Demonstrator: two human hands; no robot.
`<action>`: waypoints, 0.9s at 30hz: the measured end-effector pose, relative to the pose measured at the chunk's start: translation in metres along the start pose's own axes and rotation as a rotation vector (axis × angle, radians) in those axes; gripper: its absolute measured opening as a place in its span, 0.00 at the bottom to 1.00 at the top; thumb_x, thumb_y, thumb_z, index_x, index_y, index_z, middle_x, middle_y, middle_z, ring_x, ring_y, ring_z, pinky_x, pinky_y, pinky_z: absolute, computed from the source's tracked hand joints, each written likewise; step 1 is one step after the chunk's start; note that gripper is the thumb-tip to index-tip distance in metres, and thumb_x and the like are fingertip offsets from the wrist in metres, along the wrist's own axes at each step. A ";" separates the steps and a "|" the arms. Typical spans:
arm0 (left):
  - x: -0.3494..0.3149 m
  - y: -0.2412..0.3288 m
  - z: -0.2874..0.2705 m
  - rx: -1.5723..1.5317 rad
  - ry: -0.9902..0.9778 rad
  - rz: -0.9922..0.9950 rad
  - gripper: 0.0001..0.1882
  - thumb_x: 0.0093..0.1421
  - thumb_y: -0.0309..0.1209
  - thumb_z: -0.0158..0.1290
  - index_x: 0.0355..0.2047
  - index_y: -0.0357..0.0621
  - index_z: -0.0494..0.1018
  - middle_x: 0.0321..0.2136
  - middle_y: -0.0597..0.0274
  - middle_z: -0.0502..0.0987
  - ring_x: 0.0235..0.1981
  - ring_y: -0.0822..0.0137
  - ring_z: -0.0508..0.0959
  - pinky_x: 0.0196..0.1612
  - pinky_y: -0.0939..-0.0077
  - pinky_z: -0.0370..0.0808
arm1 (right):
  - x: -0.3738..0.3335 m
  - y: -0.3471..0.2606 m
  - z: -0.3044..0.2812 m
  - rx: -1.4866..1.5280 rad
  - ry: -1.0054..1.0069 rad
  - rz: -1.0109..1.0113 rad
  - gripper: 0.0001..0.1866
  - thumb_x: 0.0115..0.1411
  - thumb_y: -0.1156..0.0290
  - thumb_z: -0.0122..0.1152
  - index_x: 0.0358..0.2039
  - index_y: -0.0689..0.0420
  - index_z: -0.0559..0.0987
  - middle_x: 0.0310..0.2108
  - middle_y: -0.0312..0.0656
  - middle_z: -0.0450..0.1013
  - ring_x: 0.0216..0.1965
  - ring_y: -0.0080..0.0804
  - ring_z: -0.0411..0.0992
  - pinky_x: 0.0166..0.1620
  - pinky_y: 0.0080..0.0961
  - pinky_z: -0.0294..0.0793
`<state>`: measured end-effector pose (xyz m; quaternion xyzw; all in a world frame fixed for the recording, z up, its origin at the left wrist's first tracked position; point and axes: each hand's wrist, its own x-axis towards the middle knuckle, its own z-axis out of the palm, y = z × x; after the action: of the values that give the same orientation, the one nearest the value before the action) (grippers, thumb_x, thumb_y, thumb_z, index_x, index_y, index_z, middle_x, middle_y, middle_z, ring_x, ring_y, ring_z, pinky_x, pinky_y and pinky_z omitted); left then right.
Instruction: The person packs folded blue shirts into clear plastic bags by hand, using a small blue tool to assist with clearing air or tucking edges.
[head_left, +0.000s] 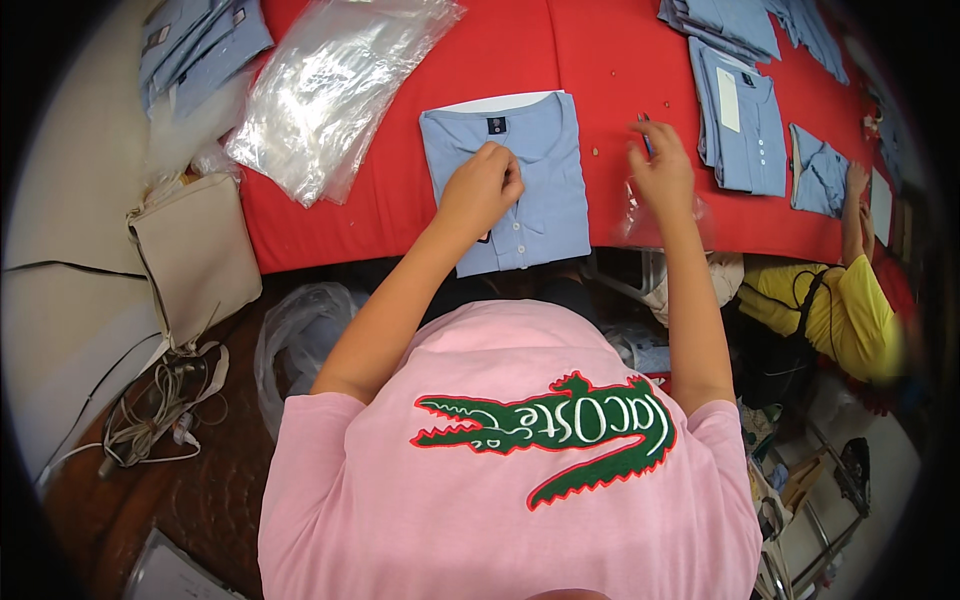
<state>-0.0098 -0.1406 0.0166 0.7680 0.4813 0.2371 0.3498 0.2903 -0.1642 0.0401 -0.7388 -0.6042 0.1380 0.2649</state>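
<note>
A folded light-blue shirt (555, 190) lies on the red-covered table in front of me, with a dark neck label, white buttons and a white edge behind its collar. My left hand (485, 187) is over its front, fingers pinched together; whatever they hold is hidden. A bit of a dark tag shows below that wrist. To the right of the shirt, my right hand (664, 170) is above the red cloth, thumb and forefinger apart. Between these fingers shows a slim dark-blue object (647, 143), too small to name. Clear plastic (632, 218) lies by the right wrist.
Clear plastic bags (320, 90) lie left of the shirt. Folded blue shirts (205, 45) are stacked far left, others (745, 130) at the right. A person in yellow (865, 315) works at the right. A beige bag (195, 260) hangs near the table's left edge, above coiled cables (150, 420).
</note>
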 end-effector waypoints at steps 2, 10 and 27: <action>-0.003 0.005 -0.008 -0.101 -0.058 -0.088 0.06 0.62 0.25 0.60 0.38 0.40 0.76 0.34 0.57 0.77 0.30 0.62 0.81 0.37 0.67 0.79 | -0.003 -0.038 0.002 0.246 -0.300 -0.099 0.21 0.57 0.79 0.62 0.52 0.51 0.85 0.53 0.38 0.80 0.40 0.37 0.79 0.42 0.31 0.81; -0.006 0.000 -0.009 -0.096 -0.064 -0.039 0.07 0.65 0.26 0.59 0.42 0.40 0.76 0.37 0.58 0.77 0.33 0.63 0.81 0.40 0.69 0.79 | -0.033 -0.073 0.039 0.173 -0.372 -0.285 0.24 0.53 0.80 0.63 0.51 0.47 0.84 0.42 0.36 0.78 0.36 0.41 0.81 0.39 0.37 0.82; 0.020 0.009 0.004 0.136 -0.068 0.188 0.08 0.64 0.31 0.64 0.43 0.46 0.85 0.37 0.61 0.82 0.34 0.56 0.82 0.41 0.63 0.80 | -0.073 -0.041 0.033 0.295 -0.081 -0.292 0.10 0.60 0.76 0.66 0.41 0.53 0.88 0.44 0.37 0.83 0.38 0.41 0.84 0.40 0.34 0.84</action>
<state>0.0064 -0.1266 0.0220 0.8393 0.4100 0.2095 0.2891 0.2220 -0.2215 0.0274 -0.5905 -0.6881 0.2150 0.3628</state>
